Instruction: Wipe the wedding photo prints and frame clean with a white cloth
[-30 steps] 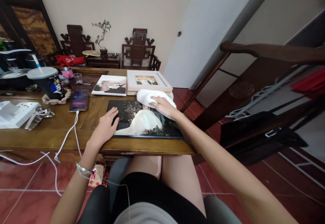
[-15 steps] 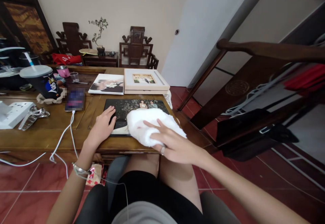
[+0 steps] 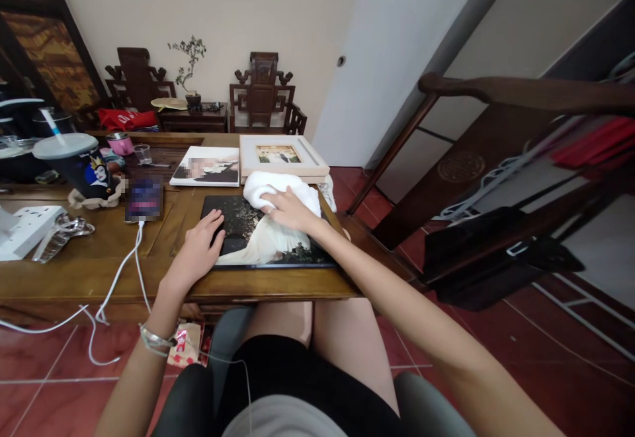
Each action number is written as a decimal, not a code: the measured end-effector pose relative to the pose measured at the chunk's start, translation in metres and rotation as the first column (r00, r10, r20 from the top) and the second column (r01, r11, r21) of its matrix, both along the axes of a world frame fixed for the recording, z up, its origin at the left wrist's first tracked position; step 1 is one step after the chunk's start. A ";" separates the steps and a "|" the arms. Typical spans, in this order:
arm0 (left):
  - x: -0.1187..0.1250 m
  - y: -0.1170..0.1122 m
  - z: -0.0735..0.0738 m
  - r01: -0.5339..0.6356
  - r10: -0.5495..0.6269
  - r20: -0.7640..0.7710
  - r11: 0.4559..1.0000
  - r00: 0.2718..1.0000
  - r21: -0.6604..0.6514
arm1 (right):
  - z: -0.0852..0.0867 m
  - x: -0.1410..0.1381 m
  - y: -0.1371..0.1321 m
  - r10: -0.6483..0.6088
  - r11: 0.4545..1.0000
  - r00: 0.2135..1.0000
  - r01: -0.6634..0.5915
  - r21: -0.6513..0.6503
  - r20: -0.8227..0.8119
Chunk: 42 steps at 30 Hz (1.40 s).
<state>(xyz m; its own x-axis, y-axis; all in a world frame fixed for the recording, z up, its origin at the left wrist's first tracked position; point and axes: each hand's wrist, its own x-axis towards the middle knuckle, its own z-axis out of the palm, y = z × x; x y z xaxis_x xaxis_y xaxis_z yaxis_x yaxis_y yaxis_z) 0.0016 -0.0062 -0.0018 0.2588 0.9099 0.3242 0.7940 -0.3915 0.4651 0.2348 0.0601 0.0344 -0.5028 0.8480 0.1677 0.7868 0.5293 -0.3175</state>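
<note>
A dark photo panel (image 3: 262,242) lies flat near the front edge of the wooden table, showing a pale gown against dark foliage. My left hand (image 3: 202,242) rests with outstretched fingers on its left edge. Over the panel's far part, my right hand (image 3: 288,211) grips and presses a fluffy white cloth (image 3: 260,186). The cloth and hand cover the upper middle of the picture. Behind the cloth, and overlapped by it, is a white-framed photo box (image 3: 312,159); a smaller photo board (image 3: 208,166) sits to its left.
Left on the table (image 3: 163,278) are a phone (image 3: 143,198) with a white cable, a power strip (image 3: 32,232), a lidded black cup (image 3: 89,171), a pink mug (image 3: 120,144) and a small clear cup (image 3: 143,154). A wooden chair with a black bag (image 3: 476,258) stands right.
My right hand has slid the white cloth away from me, from the panel's near right part to its far edge, uncovering the gown. My left hand stays on the left edge.
</note>
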 end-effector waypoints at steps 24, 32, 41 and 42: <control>0.000 -0.001 0.001 0.007 -0.007 0.005 1.000 1.000 -0.004 | -0.005 0.067 -0.003 0.007 1.000 0.998 -0.006 0.025 -0.063; 0.000 0.000 -0.001 0.003 -0.003 0.015 1.000 1.000 0.009 | -0.011 0.071 -0.049 0.028 0.996 1.000 -0.028 0.085 0.008; 0.004 -0.003 0.003 -0.012 0.012 -0.033 1.000 0.999 -0.011 | 0.006 0.081 -0.150 0.284 0.958 0.959 -0.284 -0.037 -0.008; 0.004 -0.003 0.003 -0.010 0.010 -0.036 1.000 0.999 -0.008 | 0.007 0.082 -0.148 0.286 0.957 0.958 -0.287 -0.050 -0.023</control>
